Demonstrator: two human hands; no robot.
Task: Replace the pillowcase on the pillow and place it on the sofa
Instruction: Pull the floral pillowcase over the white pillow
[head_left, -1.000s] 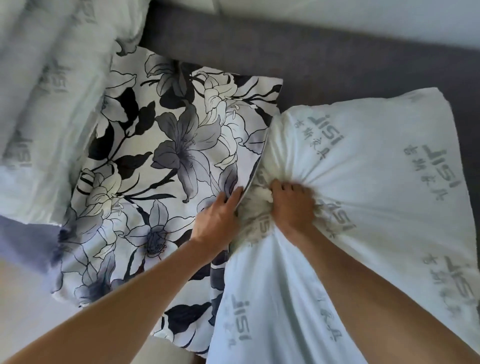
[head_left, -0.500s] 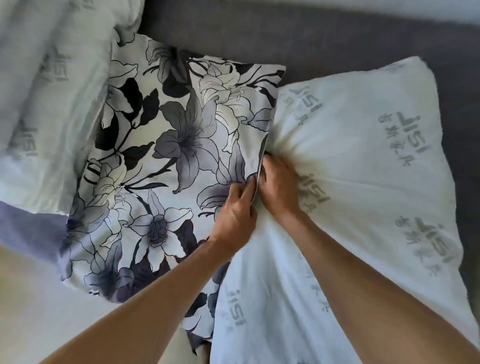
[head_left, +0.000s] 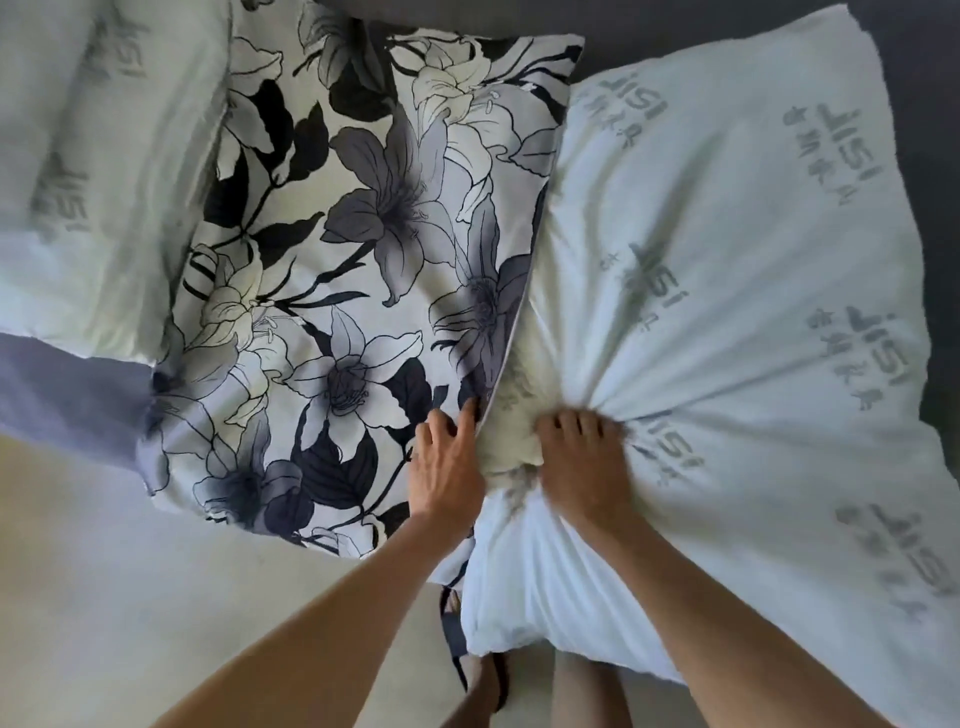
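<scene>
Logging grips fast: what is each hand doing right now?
Left hand: holding the floral pillowcase edge.
Right hand: gripping bunched white pillow fabric.

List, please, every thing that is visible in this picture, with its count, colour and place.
pillowcase: one, white with black and grey flowers, centre left, partly on the sofa
pillow: one, white with grey print, right side, its bunched edge at the opening of the pillowcase
second pillow: one, white with grey print, upper left
sofa: one, dark grey, along the top and right edge
purple cloth: one, left edge, below the second pillow
floor: pale, lower left
left hand: one, holds the pillowcase edge at its opening
right hand: one, grips the bunched pillow fabric
feet: in dark sandals, bottom centre
</scene>
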